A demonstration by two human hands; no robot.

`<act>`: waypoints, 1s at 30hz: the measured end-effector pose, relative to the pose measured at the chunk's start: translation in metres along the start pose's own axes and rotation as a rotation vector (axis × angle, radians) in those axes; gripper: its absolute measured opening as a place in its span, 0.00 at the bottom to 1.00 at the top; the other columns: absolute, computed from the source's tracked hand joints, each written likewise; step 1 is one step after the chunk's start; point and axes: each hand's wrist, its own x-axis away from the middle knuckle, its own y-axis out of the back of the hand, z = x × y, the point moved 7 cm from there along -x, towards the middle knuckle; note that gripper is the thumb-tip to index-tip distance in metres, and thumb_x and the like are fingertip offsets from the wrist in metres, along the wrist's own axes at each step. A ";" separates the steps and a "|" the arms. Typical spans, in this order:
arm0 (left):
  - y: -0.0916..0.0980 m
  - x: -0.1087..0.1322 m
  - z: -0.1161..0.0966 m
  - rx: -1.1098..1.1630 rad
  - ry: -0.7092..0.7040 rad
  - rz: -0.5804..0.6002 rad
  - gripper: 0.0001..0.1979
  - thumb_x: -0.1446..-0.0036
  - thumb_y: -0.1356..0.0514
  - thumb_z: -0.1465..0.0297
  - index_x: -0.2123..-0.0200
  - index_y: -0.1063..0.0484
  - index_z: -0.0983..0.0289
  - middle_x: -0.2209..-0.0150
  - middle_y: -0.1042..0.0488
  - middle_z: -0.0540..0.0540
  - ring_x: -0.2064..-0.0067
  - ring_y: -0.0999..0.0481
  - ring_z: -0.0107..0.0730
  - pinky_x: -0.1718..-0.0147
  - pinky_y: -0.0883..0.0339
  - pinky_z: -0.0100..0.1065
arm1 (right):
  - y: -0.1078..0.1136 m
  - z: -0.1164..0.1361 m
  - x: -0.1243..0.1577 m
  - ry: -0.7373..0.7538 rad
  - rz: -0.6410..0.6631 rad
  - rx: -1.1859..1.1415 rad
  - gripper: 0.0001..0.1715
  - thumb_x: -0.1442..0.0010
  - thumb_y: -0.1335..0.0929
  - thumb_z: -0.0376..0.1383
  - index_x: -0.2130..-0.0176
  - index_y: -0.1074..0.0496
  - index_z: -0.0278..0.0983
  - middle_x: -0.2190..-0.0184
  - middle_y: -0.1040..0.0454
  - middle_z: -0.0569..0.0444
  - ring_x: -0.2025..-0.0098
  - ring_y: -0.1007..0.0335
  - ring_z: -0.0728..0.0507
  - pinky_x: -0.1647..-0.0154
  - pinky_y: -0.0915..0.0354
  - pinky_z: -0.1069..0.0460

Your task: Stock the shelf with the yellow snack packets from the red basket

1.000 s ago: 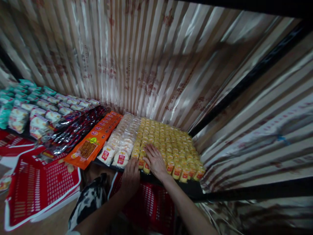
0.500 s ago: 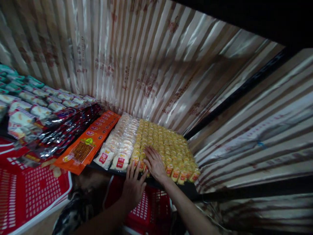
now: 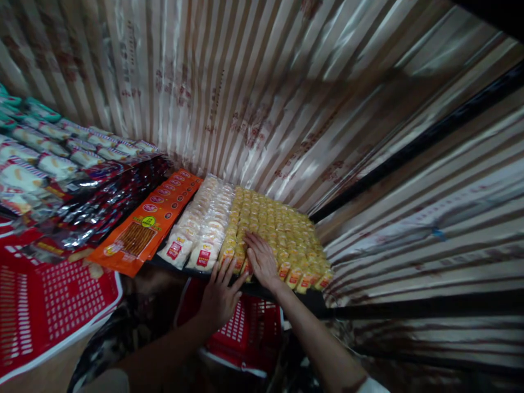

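Note:
Rows of small yellow snack packs stand tightly lined up on a dark shelf. My right hand lies over the tops of the left rows, its fingers stretched out. At the front edge of those rows, my left hand has its fingers spread against the foremost packs. Neither hand grips anything that I can see. Left of the yellow packs are two rows of white snack packs with red labels. An orange snack bag lies flat beside them.
Dark shiny packets and white striped packets fill the shelf's left side, with green packs behind. Below are a red basket at left and another red basket under my hands. Striped plastic sheeting and a black bar enclose the shelf.
The view has shifted slightly, so the shelf sits a little higher in the picture. Both hands stay at nearly the same spots on the yellow packs.

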 end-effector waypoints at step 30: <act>-0.012 -0.008 -0.003 -0.053 0.018 -0.043 0.36 0.49 0.39 0.67 0.38 0.49 0.54 0.33 0.60 0.60 0.35 0.51 0.57 0.46 0.42 0.53 | -0.019 0.003 -0.063 -0.195 0.348 0.115 0.35 0.34 0.53 0.50 0.35 0.53 0.38 0.33 0.61 0.49 0.32 0.71 0.42 0.34 0.63 0.40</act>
